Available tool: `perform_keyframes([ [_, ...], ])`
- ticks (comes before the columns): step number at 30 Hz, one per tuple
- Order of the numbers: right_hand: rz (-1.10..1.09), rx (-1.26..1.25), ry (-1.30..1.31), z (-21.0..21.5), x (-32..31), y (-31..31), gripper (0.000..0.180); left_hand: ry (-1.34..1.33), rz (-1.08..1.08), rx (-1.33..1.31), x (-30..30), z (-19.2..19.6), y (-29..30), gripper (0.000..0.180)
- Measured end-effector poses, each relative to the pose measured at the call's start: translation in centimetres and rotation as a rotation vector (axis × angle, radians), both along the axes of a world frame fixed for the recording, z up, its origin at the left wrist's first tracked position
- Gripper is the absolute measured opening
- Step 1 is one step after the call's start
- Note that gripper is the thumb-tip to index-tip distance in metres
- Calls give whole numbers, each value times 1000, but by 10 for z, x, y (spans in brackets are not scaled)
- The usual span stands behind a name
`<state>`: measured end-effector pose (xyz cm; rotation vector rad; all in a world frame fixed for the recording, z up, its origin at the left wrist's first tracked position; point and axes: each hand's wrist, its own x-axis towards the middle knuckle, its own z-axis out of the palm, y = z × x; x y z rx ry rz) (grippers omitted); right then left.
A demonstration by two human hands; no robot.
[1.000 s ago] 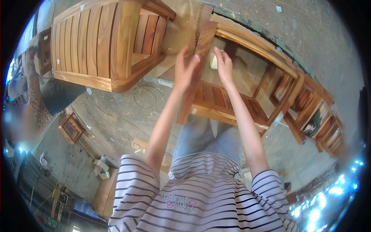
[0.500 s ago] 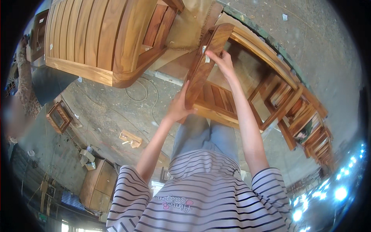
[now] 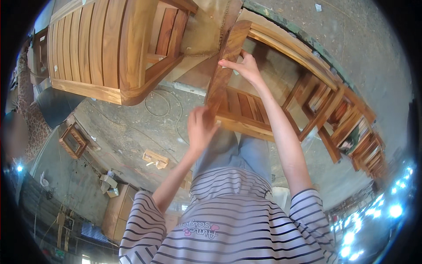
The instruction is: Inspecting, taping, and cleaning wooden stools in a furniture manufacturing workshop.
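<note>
- Fingers (image 3: 246,54) of my right hand (image 3: 248,69) are grasping a flat wooden rail (image 3: 229,46): the thumb is lying across its outer face, while the others are bending over the inner edge.
- My left hand (image 3: 201,130) is showing blurred beside the rail's lower end; its fingers are curling, but I cannot tell whether they are touching the wood.
- The rail is forming the left side of a wooden chair (image 3: 246,105), which is resting directly in front of my jeans (image 3: 252,154), its slatted seat lying to the right of the rail.
- To the right, more wooden furniture (image 3: 351,125) is standing in a crowded row.
- To the left, a large slatted wooden piece (image 3: 90,48) is standing apart from my chair, with brown sheeting (image 3: 203,37) spreading between them.
- On the floor (image 3: 121,143), a thin looped line (image 3: 157,115) is lying near a small wooden block (image 3: 156,159).
- Farther left, a small wooden frame (image 3: 74,141) is resting near a person in spotted clothing (image 3: 37,121).
- Beyond, a brown cabinet (image 3: 118,211) is standing.
</note>
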<state>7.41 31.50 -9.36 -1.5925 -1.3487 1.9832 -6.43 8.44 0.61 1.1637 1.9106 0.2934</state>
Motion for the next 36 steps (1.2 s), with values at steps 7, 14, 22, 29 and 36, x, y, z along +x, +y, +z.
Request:
perform_keyframes([
  [7,-99,72,-174,16,14,-31,49,-79,-409,6,47,24,-64,69],
  [14,-631,171,93,47,104,-90,24,133,-490,-17,71,7,-70,91],
  [22,-614,165,147,102,209,-163,20,227,-500,40,77,-2,-73,95],
  [29,-576,178,146,150,282,-267,17,701,-792,5,94,-14,-62,88],
  [36,-803,-5,-63,131,370,-392,28,-71,-715,211,258,15,34,34],
])
